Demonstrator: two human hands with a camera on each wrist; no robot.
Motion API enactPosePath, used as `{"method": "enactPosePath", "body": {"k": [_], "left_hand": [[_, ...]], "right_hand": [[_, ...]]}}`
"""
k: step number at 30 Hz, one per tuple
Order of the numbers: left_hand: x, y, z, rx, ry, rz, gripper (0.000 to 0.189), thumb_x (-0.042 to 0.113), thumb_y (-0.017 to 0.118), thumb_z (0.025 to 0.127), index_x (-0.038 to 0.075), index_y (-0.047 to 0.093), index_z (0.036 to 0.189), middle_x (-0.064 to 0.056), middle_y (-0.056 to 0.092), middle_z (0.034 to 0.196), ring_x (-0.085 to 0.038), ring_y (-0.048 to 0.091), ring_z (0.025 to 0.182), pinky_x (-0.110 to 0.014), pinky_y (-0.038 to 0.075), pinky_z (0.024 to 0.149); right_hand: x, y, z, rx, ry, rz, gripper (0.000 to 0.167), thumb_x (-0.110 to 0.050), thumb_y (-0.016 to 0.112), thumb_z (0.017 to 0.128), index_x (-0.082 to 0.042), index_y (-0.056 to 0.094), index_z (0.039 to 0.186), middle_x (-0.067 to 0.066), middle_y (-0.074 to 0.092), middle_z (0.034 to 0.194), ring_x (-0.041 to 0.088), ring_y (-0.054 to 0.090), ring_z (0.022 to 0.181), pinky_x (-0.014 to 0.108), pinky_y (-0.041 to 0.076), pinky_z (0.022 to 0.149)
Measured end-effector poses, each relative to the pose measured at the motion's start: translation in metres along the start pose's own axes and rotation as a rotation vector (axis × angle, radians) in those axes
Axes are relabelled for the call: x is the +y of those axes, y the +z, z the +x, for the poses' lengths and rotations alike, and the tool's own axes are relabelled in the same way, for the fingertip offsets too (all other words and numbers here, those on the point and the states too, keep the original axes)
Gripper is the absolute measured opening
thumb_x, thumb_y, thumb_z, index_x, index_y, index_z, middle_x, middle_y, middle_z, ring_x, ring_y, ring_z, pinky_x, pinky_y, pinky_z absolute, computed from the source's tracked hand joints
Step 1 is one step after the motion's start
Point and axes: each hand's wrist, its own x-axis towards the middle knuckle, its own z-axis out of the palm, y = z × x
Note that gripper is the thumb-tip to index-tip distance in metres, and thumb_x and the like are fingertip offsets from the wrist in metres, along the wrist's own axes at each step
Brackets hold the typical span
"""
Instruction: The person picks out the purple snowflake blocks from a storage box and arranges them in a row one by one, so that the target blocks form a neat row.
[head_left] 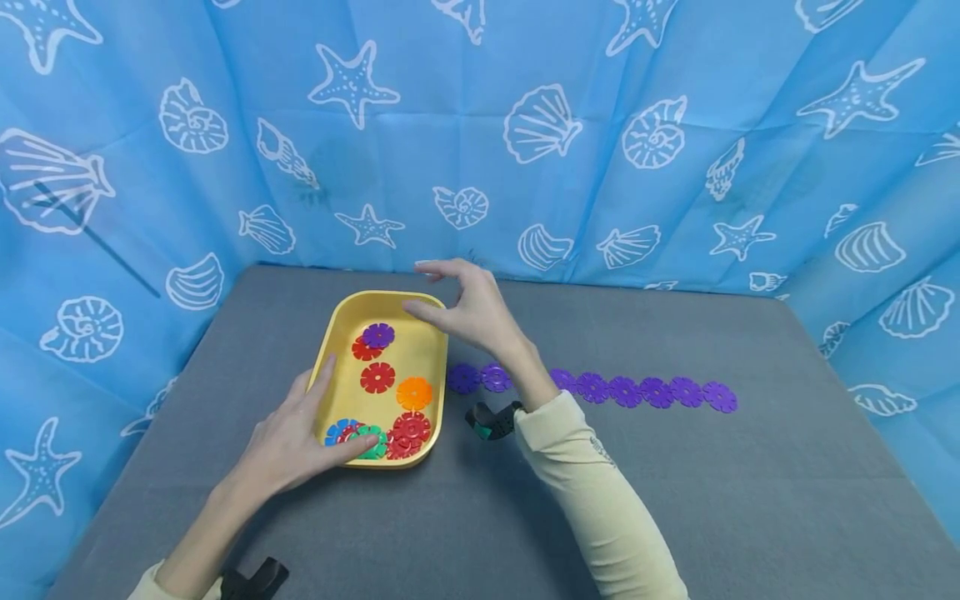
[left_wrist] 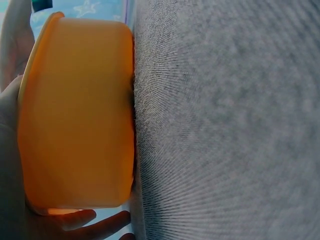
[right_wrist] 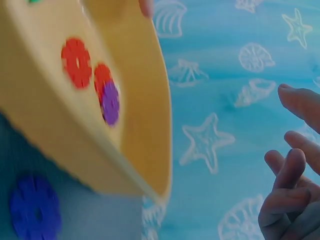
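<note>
My left hand [head_left: 288,442] holds the near left corner of a yellow tray [head_left: 444,367], its thumb over the near rim and its fingers along the left side. In the left wrist view the tray's outer wall [left_wrist: 75,115] stands on the cloth. Inside lie flower-shaped plastic discs: a purple disc [head_left: 378,335] overlapping a red one, a single red disc [head_left: 377,377], an orange disc [head_left: 414,393], and a cluster with a green disc [head_left: 369,442] at the near end. Above the tray's far right corner, my right hand [head_left: 476,308] holds nothing, thumb and fingers apart.
A row of purple discs [head_left: 625,391] runs rightward from the tray over the grey tabletop [head_left: 750,500], partly hidden by my right forearm. A blue curtain [head_left: 480,150] with white shells and starfish hangs behind and along both sides.
</note>
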Motion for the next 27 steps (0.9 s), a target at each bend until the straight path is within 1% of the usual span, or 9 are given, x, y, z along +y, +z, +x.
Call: {"method": "enactPosePath", "body": {"k": [2, 4, 6, 7, 13, 16, 19, 23, 27], "left_hand": [[-0.001, -0.001, 0.0, 0.004, 0.005, 0.003, 0.124, 0.079, 0.068, 0.076, 0.024, 0.002, 0.166, -0.023, 0.025, 0.16, -0.042, 0.05, 0.124, -0.06, 0.057, 0.09], [-0.001, -0.001, 0.0, 0.012, 0.011, 0.008, 0.123, 0.079, 0.067, 0.076, 0.023, 0.004, 0.166, -0.023, 0.025, 0.16, -0.042, 0.051, 0.124, -0.06, 0.057, 0.09], [-0.001, -0.001, 0.0, 0.015, 0.014, 0.011, 0.123, 0.079, 0.067, 0.077, 0.023, 0.005, 0.166, -0.023, 0.026, 0.16, -0.041, 0.052, 0.123, -0.059, 0.057, 0.089], [-0.001, -0.001, 0.0, 0.016, 0.014, 0.013, 0.123, 0.079, 0.067, 0.077, 0.023, 0.005, 0.166, -0.023, 0.026, 0.16, -0.041, 0.052, 0.122, -0.059, 0.057, 0.089], [-0.002, -0.002, -0.001, 0.027, 0.018, 0.024, 0.122, 0.079, 0.066, 0.078, 0.022, 0.006, 0.166, -0.023, 0.027, 0.159, -0.039, 0.054, 0.118, -0.056, 0.057, 0.087], [-0.002, -0.002, -0.001, 0.033, 0.022, 0.027, 0.121, 0.079, 0.066, 0.078, 0.022, 0.006, 0.166, -0.023, 0.027, 0.16, -0.038, 0.055, 0.116, -0.055, 0.057, 0.086], [-0.003, -0.002, -0.001, 0.04, 0.025, 0.025, 0.121, 0.079, 0.066, 0.078, 0.022, 0.007, 0.166, -0.023, 0.028, 0.159, -0.036, 0.055, 0.115, -0.053, 0.057, 0.085], [-0.003, 0.0, -0.001, 0.05, 0.037, 0.016, 0.12, 0.078, 0.067, 0.078, 0.021, 0.01, 0.166, -0.022, 0.03, 0.157, -0.034, 0.056, 0.115, -0.053, 0.058, 0.083], [-0.002, 0.001, -0.001, 0.059, 0.05, 0.007, 0.12, 0.078, 0.068, 0.077, 0.021, 0.011, 0.166, -0.02, 0.033, 0.156, -0.032, 0.057, 0.112, -0.053, 0.058, 0.082]], "right_hand": [[-0.002, 0.012, 0.004, -0.018, 0.005, 0.025, 0.05, -0.031, 0.081, 0.089, -0.012, 0.068, 0.133, 0.007, 0.069, 0.133, 0.02, 0.063, 0.12, 0.035, 0.055, 0.091], [-0.003, 0.024, 0.008, -0.039, 0.014, 0.052, 0.051, -0.031, 0.08, 0.089, -0.011, 0.067, 0.134, 0.007, 0.068, 0.137, 0.022, 0.059, 0.13, 0.041, 0.051, 0.106], [-0.003, 0.035, 0.011, -0.057, 0.028, 0.07, 0.051, -0.032, 0.079, 0.09, -0.012, 0.066, 0.135, 0.006, 0.067, 0.139, 0.023, 0.056, 0.136, 0.044, 0.044, 0.116], [-0.002, 0.041, 0.012, -0.066, 0.034, 0.085, 0.051, -0.031, 0.079, 0.09, -0.012, 0.066, 0.135, 0.006, 0.066, 0.139, 0.024, 0.055, 0.136, 0.045, 0.047, 0.114], [0.006, 0.067, 0.014, -0.094, 0.101, 0.19, 0.052, -0.031, 0.078, 0.091, -0.011, 0.065, 0.137, 0.011, 0.066, 0.139, 0.03, 0.055, 0.134, 0.051, 0.046, 0.112], [0.011, 0.077, 0.015, -0.106, 0.127, 0.222, 0.054, -0.031, 0.077, 0.091, -0.009, 0.064, 0.138, 0.013, 0.064, 0.142, 0.029, 0.054, 0.135, 0.051, 0.046, 0.113], [0.015, 0.086, 0.016, -0.134, 0.149, 0.174, 0.054, -0.027, 0.078, 0.091, -0.007, 0.063, 0.139, 0.011, 0.063, 0.143, 0.028, 0.053, 0.137, 0.047, 0.046, 0.115], [0.019, 0.096, 0.017, -0.22, 0.166, -0.007, 0.056, -0.025, 0.078, 0.092, -0.008, 0.061, 0.142, 0.01, 0.063, 0.143, 0.026, 0.056, 0.135, 0.038, 0.049, 0.113], [0.022, 0.102, 0.018, -0.336, 0.192, -0.174, 0.061, -0.027, 0.076, 0.093, -0.012, 0.054, 0.148, 0.01, 0.053, 0.152, 0.027, 0.052, 0.139, 0.038, 0.046, 0.116]]}}
